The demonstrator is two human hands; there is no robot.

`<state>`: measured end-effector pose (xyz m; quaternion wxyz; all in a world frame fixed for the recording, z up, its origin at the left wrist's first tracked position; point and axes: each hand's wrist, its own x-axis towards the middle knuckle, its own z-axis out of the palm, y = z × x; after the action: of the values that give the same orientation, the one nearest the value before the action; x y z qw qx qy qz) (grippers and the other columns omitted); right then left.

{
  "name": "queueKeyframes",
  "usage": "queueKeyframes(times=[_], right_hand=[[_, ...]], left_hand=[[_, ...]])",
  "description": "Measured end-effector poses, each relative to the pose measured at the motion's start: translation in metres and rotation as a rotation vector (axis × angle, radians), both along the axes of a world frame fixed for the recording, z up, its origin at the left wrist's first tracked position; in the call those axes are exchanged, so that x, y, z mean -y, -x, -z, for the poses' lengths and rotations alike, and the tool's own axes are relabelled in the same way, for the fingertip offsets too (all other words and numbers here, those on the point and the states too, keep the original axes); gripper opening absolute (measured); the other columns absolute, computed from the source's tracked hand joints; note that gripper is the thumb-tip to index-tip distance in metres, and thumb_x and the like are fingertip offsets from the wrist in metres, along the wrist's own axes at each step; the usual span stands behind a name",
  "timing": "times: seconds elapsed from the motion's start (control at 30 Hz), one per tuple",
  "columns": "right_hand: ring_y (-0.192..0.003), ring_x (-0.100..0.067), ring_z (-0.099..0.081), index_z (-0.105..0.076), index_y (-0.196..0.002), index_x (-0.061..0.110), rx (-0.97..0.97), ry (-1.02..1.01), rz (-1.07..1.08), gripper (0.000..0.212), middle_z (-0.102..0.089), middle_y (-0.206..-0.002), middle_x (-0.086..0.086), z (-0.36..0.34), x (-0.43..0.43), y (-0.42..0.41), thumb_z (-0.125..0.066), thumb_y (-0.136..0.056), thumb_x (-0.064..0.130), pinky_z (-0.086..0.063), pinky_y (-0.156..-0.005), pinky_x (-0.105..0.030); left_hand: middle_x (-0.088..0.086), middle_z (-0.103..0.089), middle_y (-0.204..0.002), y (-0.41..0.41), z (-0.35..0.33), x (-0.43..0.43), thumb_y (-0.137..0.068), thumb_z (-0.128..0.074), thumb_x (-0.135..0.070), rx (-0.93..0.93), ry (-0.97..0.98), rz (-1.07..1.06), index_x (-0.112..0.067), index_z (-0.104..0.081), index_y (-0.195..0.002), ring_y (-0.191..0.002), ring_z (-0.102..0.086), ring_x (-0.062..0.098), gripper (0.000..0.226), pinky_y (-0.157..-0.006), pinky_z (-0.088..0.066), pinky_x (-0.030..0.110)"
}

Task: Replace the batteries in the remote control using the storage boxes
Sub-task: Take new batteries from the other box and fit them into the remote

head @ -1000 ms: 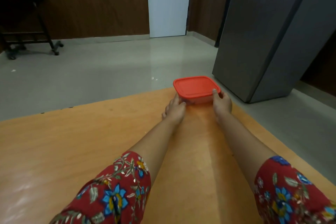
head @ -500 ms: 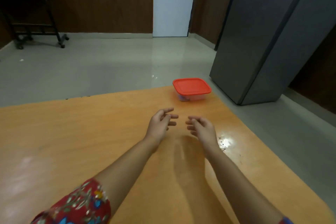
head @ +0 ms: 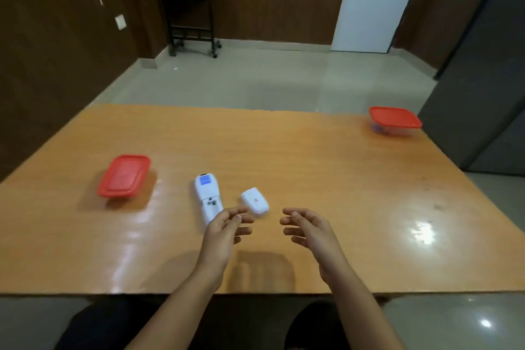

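A white remote control (head: pixel 208 196) lies face down on the orange table (head: pixel 312 167), its battery compartment uncovered. Its white battery cover (head: pixel 254 201) rests just right of it. One red-lidded storage box (head: pixel 124 175) stands at the left, closed. A second red-lidded box (head: pixel 395 121) sits at the far right corner, also closed. My left hand (head: pixel 227 226) hovers over the near end of the remote, fingers spread, holding nothing. My right hand (head: pixel 306 227) floats to the right of the cover, fingers apart and empty.
A tall grey cabinet (head: pixel 483 79) stands beside the table's right edge. A dark side table (head: pixel 190 17) is against the far wall, next to a white door (head: pixel 372 0). The table's near edge runs just under my forearms.
Both hands let go of the far right box and drew back toward me. The view swung left, bringing the remote, its cover and the left box into sight.
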<state>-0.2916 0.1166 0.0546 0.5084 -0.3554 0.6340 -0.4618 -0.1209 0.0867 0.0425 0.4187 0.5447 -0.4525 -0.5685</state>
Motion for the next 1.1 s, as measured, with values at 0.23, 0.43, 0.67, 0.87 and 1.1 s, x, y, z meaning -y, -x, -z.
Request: queueKeyframes(times=[0.23,0.43,0.67,0.87,1.1], right_hand=[[-0.088,-0.011,-0.062,-0.067,-0.106,0.020,-0.283,0.020,-0.227,0.020,-0.070,-0.099,0.002,0.003,0.001,-0.083,-0.052,-0.094,0.023,-0.045,-0.073,-0.021],[-0.124,-0.014,-0.048,-0.056,-0.126,0.024,-0.914,0.215,-0.453,0.035,-0.056,-0.130,0.006,0.023,0.026,-0.152,-0.053,-0.092,0.032,-0.042,-0.095,-0.030],[-0.131,-0.019,-0.039,-0.047,-0.134,0.016,-1.008,0.280,-0.640,0.042,-0.041,-0.144,0.001,0.048,0.069,-0.194,-0.047,-0.092,0.019,-0.036,-0.099,-0.029],[-0.122,-0.021,-0.045,-0.057,-0.122,0.015,-0.954,0.259,-0.553,0.033,-0.049,-0.131,0.000,0.057,0.085,-0.196,-0.046,-0.091,0.018,-0.039,-0.096,-0.031],[-0.116,-0.019,-0.047,-0.062,-0.117,0.015,-0.868,0.220,-0.485,0.029,-0.053,-0.125,-0.001,0.058,0.097,-0.200,-0.047,-0.093,0.018,-0.038,-0.094,-0.026]], left_hand=[[0.003,-0.070,-0.097,-0.097,0.003,-0.029,-0.098,-0.042,-0.011,-0.001,0.036,-0.201,-0.017,-0.063,-0.105,-0.085,-0.064,0.020,0.024,-0.073,-0.043,0.027],[-0.002,-0.067,-0.103,-0.163,0.006,-0.013,-0.095,-0.048,-0.011,0.127,0.193,-0.360,-0.018,-0.061,-0.107,-0.096,-0.061,0.018,0.020,-0.077,-0.045,0.028],[0.002,-0.042,-0.142,-0.212,0.020,0.057,-0.086,-0.062,-0.022,0.652,0.231,-0.385,-0.021,-0.043,-0.135,-0.128,-0.044,0.023,0.053,-0.095,-0.040,0.036],[0.008,-0.002,-0.159,-0.207,0.027,0.118,-0.069,-0.077,-0.045,0.988,0.140,-0.246,-0.028,-0.014,-0.149,-0.145,-0.007,0.032,0.104,-0.110,-0.028,0.047],[-0.005,-0.022,-0.158,-0.211,0.037,0.120,-0.090,-0.055,-0.041,1.133,0.310,-0.013,-0.030,-0.036,-0.145,-0.147,-0.013,0.020,0.059,-0.112,-0.027,0.041]])
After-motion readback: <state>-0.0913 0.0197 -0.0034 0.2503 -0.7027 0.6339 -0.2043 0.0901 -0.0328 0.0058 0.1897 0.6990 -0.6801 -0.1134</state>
